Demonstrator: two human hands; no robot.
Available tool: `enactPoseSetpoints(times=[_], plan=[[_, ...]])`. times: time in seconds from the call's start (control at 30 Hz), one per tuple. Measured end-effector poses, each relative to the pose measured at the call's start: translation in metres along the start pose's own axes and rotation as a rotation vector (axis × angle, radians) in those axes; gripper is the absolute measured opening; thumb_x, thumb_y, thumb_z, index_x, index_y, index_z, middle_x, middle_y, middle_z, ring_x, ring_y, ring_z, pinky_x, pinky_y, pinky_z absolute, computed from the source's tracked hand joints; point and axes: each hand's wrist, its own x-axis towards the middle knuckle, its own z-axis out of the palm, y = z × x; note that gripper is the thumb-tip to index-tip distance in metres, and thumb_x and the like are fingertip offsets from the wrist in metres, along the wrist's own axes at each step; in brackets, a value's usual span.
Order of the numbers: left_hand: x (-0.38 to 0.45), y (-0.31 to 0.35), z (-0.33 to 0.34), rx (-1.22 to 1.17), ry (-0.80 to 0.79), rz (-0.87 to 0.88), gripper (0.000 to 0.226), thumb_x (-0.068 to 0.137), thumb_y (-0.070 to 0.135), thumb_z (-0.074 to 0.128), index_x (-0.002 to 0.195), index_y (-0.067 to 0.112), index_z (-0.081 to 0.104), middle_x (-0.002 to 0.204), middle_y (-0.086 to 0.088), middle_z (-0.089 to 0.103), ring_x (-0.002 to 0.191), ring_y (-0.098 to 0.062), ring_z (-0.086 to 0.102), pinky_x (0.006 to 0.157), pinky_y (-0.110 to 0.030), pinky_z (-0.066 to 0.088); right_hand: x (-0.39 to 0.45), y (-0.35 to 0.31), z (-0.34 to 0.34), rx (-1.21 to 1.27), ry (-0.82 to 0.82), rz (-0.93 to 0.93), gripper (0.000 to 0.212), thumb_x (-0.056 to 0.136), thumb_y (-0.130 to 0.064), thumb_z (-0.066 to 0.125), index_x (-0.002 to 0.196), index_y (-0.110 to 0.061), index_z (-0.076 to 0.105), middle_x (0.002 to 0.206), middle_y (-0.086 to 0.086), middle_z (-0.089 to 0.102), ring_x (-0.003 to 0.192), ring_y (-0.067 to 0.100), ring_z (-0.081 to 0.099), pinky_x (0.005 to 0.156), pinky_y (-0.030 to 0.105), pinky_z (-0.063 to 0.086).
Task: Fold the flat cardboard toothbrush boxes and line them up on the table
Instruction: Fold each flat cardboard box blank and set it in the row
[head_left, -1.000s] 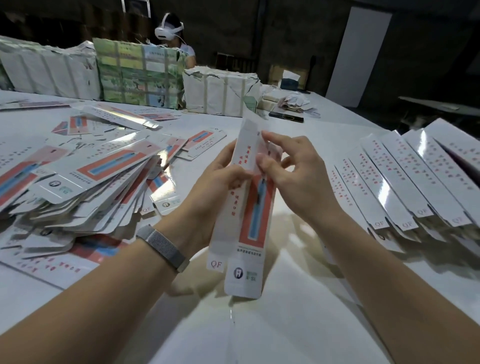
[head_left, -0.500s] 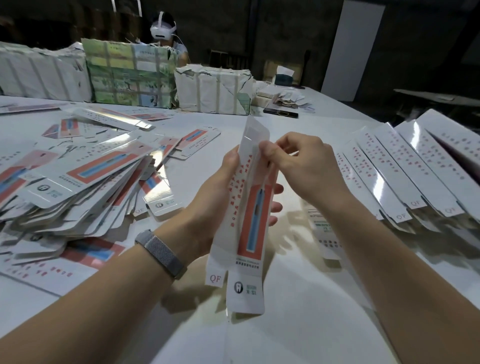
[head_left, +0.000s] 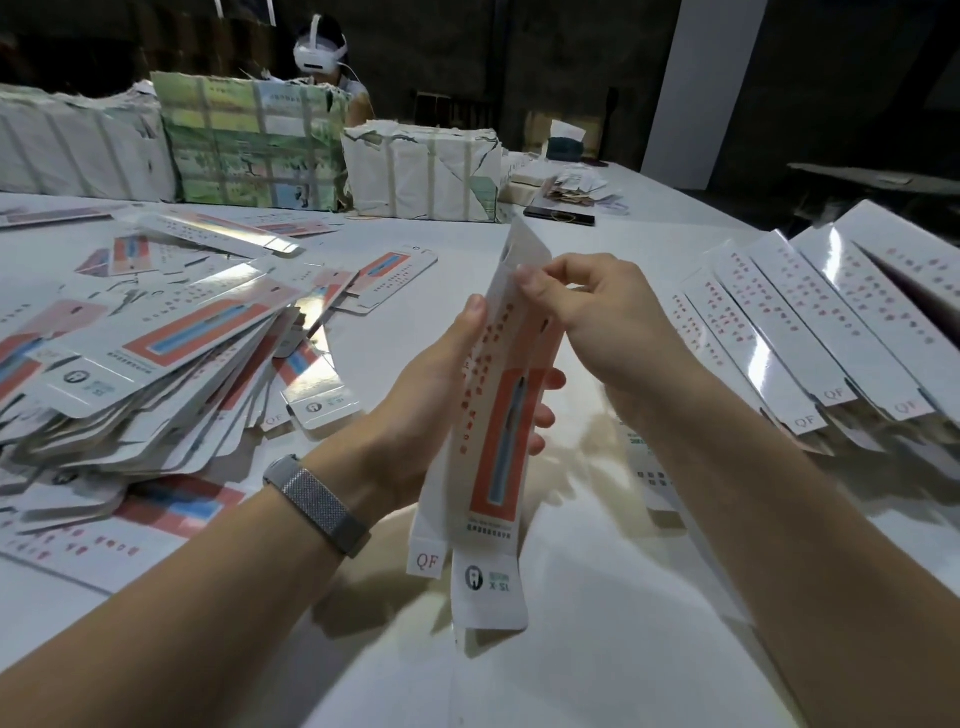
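I see both hands raised over the white desk (head_left: 597, 649) with one toothbrush box (head_left: 498, 415) held upright between them, tilted slightly away from me. My left hand (head_left: 441, 410) wraps the box from the left: the thumb lies along its near face and the other fingers (head_left: 545, 415) curl round behind, their tips showing past the right edge. My right hand (head_left: 608, 322) pinches the upper part of the box, thumb and curled fingers closing on the top right edge. The box's lower flaps hang free above the desk, one marked QF. A mesh wristband (head_left: 317, 504) sits on the left wrist.

To the left lies a loose heap of flat boxes (head_left: 156, 358), spread across the desk. To the right, a row of folded boxes (head_left: 810, 332) lies side by side, touching one another. At the far edge stand wrapped bundles (head_left: 421, 171), and behind them sits a person wearing a white headset (head_left: 319, 52). A dark phone (head_left: 558, 215) lies near the bundles.
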Motion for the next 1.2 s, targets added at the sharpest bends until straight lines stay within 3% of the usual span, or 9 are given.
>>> enactPoseSetpoints(times=[0.17, 0.27, 0.37, 0.47, 0.6, 0.73, 0.87, 1.0, 1.2], plan=[[0.000, -0.001, 0.005, 0.009, -0.057, -0.021, 0.066, 0.102, 0.059, 0.025, 0.124, 0.009, 0.062, 0.108, -0.018, 0.072, 0.081, -0.029, 0.069, 0.070, -0.038, 0.060, 0.003, -0.007, -0.009, 0.077, -0.023, 0.127, 0.030, 0.094, -0.021, 0.067, 0.068, -0.007, 0.062, 0.057, -0.006, 0.060, 0.051, 0.003, 0.056, 0.049, 0.026, 0.042], [0.003, -0.003, 0.009, -0.064, -0.030, -0.068, 0.062, 0.102, 0.059, 0.029, 0.127, 0.009, 0.057, 0.097, -0.014, 0.068, 0.072, -0.024, 0.065, 0.064, -0.035, 0.058, 0.007, -0.009, -0.016, 0.145, -0.038, 0.187, 0.030, 0.092, -0.019, 0.067, 0.064, -0.009, 0.067, 0.077, -0.001, 0.070, 0.087, 0.011, 0.061, 0.082, 0.034, 0.048], [0.006, -0.005, 0.010, -0.131, -0.046, -0.095, 0.064, 0.098, 0.061, 0.036, 0.132, 0.010, 0.054, 0.090, -0.011, 0.063, 0.070, -0.021, 0.060, 0.064, -0.034, 0.055, 0.005, -0.007, -0.012, 0.137, -0.060, 0.166, 0.027, 0.091, -0.024, 0.068, 0.072, -0.006, 0.067, 0.080, 0.005, 0.068, 0.092, 0.017, 0.061, 0.096, 0.042, 0.046], [0.007, -0.005, 0.007, -0.232, -0.068, -0.050, 0.070, 0.087, 0.067, 0.049, 0.128, 0.010, 0.058, 0.088, -0.010, 0.063, 0.074, -0.021, 0.063, 0.072, -0.038, 0.058, 0.004, -0.005, -0.006, 0.238, -0.034, 0.122, 0.020, 0.093, -0.029, 0.067, 0.079, -0.015, 0.065, 0.081, -0.002, 0.064, 0.087, 0.017, 0.057, 0.096, 0.044, 0.048], [0.005, -0.006, 0.000, -0.233, 0.004, 0.003, 0.065, 0.075, 0.060, 0.061, 0.120, 0.014, 0.060, 0.083, -0.007, 0.069, 0.076, -0.019, 0.068, 0.073, -0.034, 0.060, 0.006, 0.003, -0.002, 0.236, -0.080, 0.173, 0.017, 0.099, -0.031, 0.055, 0.111, -0.027, 0.066, 0.109, -0.005, 0.066, 0.104, 0.024, 0.059, 0.087, 0.040, 0.051], [0.003, -0.003, -0.004, -0.170, 0.092, 0.015, 0.059, 0.071, 0.057, 0.062, 0.114, 0.016, 0.061, 0.078, -0.006, 0.071, 0.066, -0.020, 0.070, 0.061, -0.030, 0.059, 0.000, 0.004, 0.005, 0.369, -0.229, 0.187, 0.021, 0.101, -0.030, 0.053, 0.120, -0.031, 0.063, 0.096, -0.002, 0.069, 0.080, 0.016, 0.061, 0.068, 0.027, 0.052], [0.002, -0.002, -0.002, -0.158, 0.104, 0.039, 0.059, 0.075, 0.055, 0.061, 0.120, 0.016, 0.059, 0.080, -0.007, 0.072, 0.067, -0.021, 0.071, 0.061, -0.031, 0.058, -0.001, 0.008, 0.006, 0.481, -0.186, 0.147, 0.041, 0.091, -0.030, 0.062, 0.131, -0.025, 0.058, 0.097, 0.003, 0.073, 0.087, 0.022, 0.062, 0.083, 0.045, 0.046], [0.009, -0.004, 0.001, -0.020, 0.222, 0.162, 0.069, 0.076, 0.045, 0.064, 0.135, 0.020, 0.039, 0.075, 0.005, 0.070, 0.067, -0.013, 0.070, 0.061, -0.027, 0.057, -0.001, 0.008, 0.008, 0.526, -0.137, 0.104, 0.060, 0.077, -0.032, 0.067, 0.135, -0.019, 0.056, 0.094, 0.005, 0.077, 0.087, 0.021, 0.069, 0.083, 0.037, 0.059], [0.010, -0.002, -0.006, 0.236, 0.328, 0.396, 0.037, 0.104, 0.034, 0.049, 0.135, 0.041, 0.031, 0.078, 0.007, 0.073, 0.071, -0.008, 0.071, 0.063, -0.019, 0.054, -0.006, 0.008, 0.019, 0.390, -0.085, 0.027, 0.053, 0.071, -0.039, 0.073, 0.121, -0.029, 0.061, 0.111, 0.043, 0.057, 0.085, 0.032, 0.053, 0.093, 0.065, 0.046]])
